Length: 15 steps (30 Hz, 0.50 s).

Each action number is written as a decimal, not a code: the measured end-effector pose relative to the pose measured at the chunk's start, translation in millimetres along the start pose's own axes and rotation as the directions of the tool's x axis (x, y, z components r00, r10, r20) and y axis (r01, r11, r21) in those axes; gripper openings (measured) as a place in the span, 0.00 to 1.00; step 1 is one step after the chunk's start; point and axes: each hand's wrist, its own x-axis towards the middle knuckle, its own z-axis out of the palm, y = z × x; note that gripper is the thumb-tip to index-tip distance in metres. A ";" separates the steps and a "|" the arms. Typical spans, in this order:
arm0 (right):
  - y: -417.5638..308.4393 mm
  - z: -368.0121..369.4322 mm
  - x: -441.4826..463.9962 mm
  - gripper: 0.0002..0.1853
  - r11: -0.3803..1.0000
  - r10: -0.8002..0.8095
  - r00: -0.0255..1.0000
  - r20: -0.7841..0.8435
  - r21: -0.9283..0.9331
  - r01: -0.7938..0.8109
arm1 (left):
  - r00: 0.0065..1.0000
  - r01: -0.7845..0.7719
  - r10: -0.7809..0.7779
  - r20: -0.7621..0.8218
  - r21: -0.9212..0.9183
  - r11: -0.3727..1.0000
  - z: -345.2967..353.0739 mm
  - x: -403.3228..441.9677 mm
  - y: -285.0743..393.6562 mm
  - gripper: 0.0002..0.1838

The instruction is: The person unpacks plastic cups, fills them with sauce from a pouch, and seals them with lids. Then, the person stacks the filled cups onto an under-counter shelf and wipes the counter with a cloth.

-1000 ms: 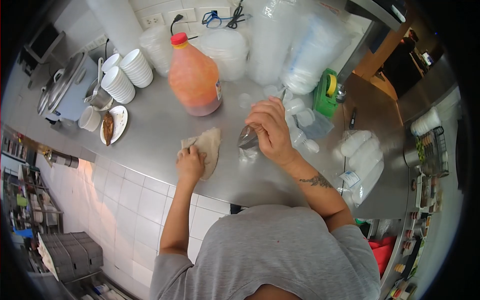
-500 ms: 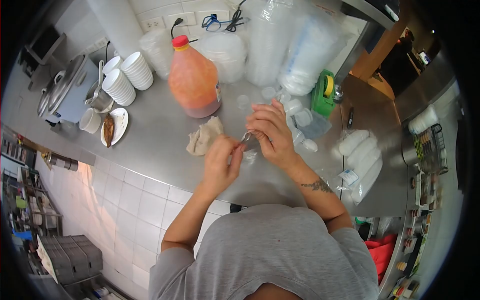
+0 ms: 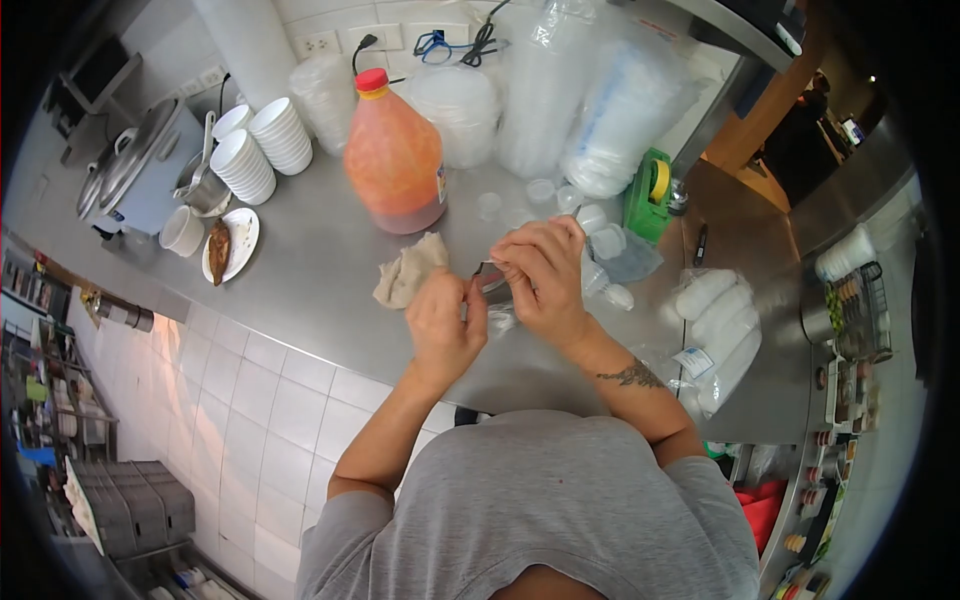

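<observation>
My left hand (image 3: pixel 443 318) and my right hand (image 3: pixel 545 275) meet above the steel counter, fingertips pinched on a small clear plastic piece (image 3: pixel 490 272) that looks like a little bag or cup. Its exact kind is partly hidden by my fingers. A beige cloth (image 3: pixel 413 270) lies crumpled just beyond my left hand. Below the hands, a bit of clear plastic (image 3: pixel 502 318) rests on the counter. Small clear plastic cups (image 3: pixel 592 216) are scattered past my right hand, beside a green tape dispenser (image 3: pixel 648 205).
A large jug of orange-red liquid (image 3: pixel 395 160) stands behind the cloth. White bowls (image 3: pixel 243 168) are stacked at the left, near a plate (image 3: pixel 243 240) with a brown piece of food. Bagged plastic containers (image 3: pixel 545 90) line the wall; a bag of white rolls (image 3: pixel 718 320) lies right.
Both hands stay together at nearly the same place, and their fingers have shifted slightly on the clear plastic piece. The camera view has moved a little.
</observation>
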 end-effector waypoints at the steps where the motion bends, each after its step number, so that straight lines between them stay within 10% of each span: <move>1: 0.0 -0.3 0.2 0.05 1.000 0.001 1.000 0.010 0.010 -0.001 | 1.000 -0.009 0.008 0.007 0.003 1.000 -0.9 0.5 1.1 0.12; 15: -9.8 16.6 -5.4 0.04 0.998 0.007 0.995 -0.099 -0.055 -0.012 | 0.998 0.008 0.001 -0.065 0.137 0.991 5.5 -0.8 2.0 0.12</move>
